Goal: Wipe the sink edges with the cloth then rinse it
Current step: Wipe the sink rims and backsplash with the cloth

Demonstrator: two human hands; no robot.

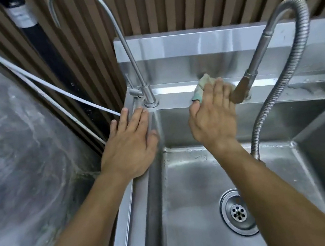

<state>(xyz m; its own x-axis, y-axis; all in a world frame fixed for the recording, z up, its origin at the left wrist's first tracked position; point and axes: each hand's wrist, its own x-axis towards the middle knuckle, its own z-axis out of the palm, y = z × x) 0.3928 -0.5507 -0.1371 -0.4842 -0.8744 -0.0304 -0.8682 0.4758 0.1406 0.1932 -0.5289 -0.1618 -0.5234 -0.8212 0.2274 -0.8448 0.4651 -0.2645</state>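
A steel sink (174, 97) fills the middle and right of the view, its drain (238, 212) low in the basin. My right hand (213, 115) presses a pale green cloth (204, 84) flat on the back edge with straight fingers. The cloth is mostly hidden under the fingers. My left hand (131, 146) rests flat, fingers spread, on the sink's left edge beside the base of a slim gooseneck tap (142, 79).
A flexible metal hose tap (258, 62) arches over the back right, its brown head (241, 92) touching my right fingers. White cables (58, 92) run along the slatted wall at left. Clear plastic sheeting (13, 145) covers something left of the sink.
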